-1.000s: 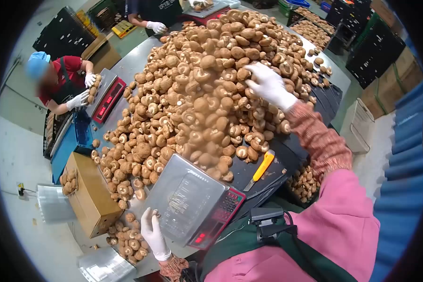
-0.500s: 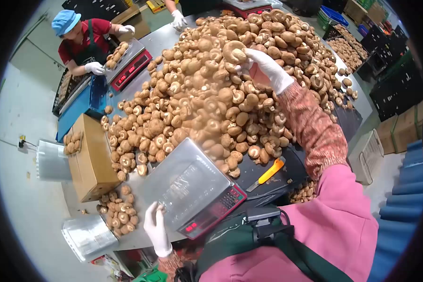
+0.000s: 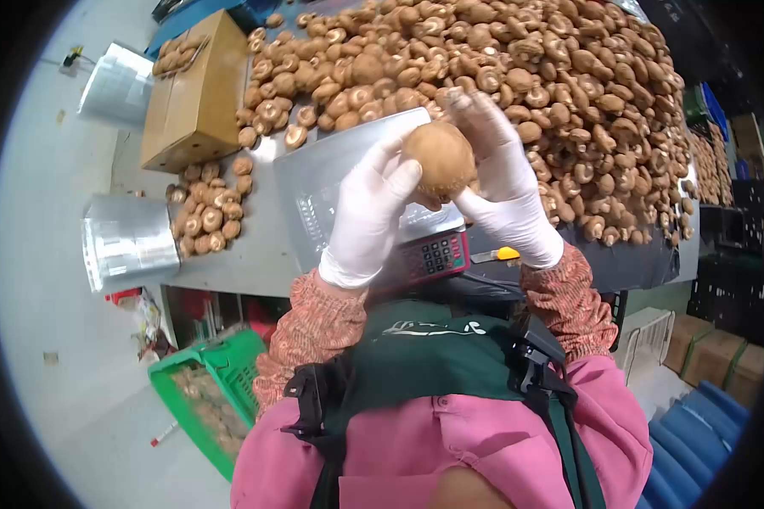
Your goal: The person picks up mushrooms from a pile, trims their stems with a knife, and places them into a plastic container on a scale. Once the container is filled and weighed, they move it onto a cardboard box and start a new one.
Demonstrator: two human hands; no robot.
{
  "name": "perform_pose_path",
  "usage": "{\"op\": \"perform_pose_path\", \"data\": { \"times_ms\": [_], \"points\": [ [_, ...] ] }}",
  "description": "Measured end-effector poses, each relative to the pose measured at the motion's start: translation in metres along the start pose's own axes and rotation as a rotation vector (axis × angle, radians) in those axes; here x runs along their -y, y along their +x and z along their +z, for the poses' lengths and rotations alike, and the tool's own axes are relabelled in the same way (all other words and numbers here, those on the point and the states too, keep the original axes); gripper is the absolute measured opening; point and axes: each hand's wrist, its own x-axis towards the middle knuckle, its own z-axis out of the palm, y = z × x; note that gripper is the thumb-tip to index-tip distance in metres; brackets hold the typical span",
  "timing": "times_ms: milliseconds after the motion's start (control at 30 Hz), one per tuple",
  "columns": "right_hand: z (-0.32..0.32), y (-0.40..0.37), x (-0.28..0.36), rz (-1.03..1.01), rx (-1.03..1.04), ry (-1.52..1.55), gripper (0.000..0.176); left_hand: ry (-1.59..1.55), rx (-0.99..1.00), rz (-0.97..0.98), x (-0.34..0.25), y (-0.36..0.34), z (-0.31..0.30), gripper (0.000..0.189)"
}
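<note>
A large round brown mushroom (image 3: 440,159) is held up above the scale, cap toward me. My left hand (image 3: 367,212), in a white glove, grips its left side between thumb and fingers. On its right side my right hand (image 3: 509,187), also gloved, has the thumb at the cap's lower edge and the fingers reaching up behind it. The underside of the mushroom is mostly hidden. Beneath the hands lies the scale's metal pan (image 3: 301,191), with its red-edged keypad (image 3: 440,254) partly covered by my left arm and hand.
A big heap of mushrooms (image 3: 569,110) spreads over the table's back and right. A yellow-handled knife (image 3: 505,254) lies right of the scale. At left are a cardboard box (image 3: 191,110), a small mushroom pile (image 3: 208,208) and silvery containers (image 3: 132,242). A green crate (image 3: 246,365) stands below.
My right hand has come back from the heap with the mushroom. My left hand has risen from beside the scale to meet it. The view has tilted down, and the co-worker is out of sight.
</note>
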Motion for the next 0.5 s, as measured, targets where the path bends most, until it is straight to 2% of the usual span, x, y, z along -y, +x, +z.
{"op": "perform_pose_path", "data": {
  "times_ms": [33,133,200,333,433,500],
  "points": [
    [0.001,-0.002,0.004,0.095,-0.046,-0.031,0.096,-0.026,-0.018,0.028,0.003,-0.006,-0.005,0.069],
    [0.001,-0.005,-0.002,0.160,-0.046,-0.089,0.104,-0.074,-0.080,0.100,0.008,-0.017,-0.030,0.072],
    [0.016,-0.005,-0.004,0.136,-0.047,-0.174,0.101,-0.129,-0.109,0.106,0.005,-0.024,-0.049,0.072],
    [0.060,0.007,-0.017,0.054,-0.013,-0.282,0.089,-0.590,0.011,0.051,-0.010,-0.033,-0.092,0.075],
    [0.105,0.022,-0.027,-0.060,-0.010,-0.411,0.080,-0.518,0.025,0.108,-0.021,-0.036,-0.131,0.076],
    [0.132,0.027,-0.039,-0.134,-0.002,-0.557,0.078,-0.326,-0.021,0.186,-0.031,-0.038,-0.160,0.074]
  ]
}}
